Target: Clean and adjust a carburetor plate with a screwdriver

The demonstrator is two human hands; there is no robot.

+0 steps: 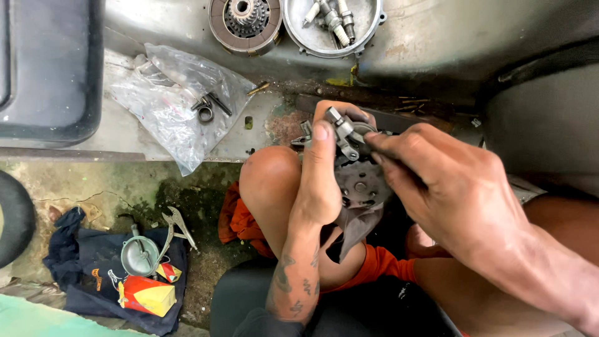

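My left hand point(321, 171) grips a grey metal engine part point(357, 181), a flat plate with small arms on top, held over my bent knee point(271, 178). Its thumb presses on the upper arm of the part. My right hand point(440, 181) comes in from the right and pinches a small piece at the top of the part with its fingertips. Both hands touch the same part. The lower side of the plate is hidden by my fingers.
A clutch disc pack point(244, 24) and a round metal cover holding spark plugs point(331, 25) lie at the top. A clear plastic bag with small rings point(168, 103) sits at upper left. Pliers point(173, 229), a round metal cap point(138, 254) and a red-yellow box point(146, 294) rest on dark cloth at lower left.
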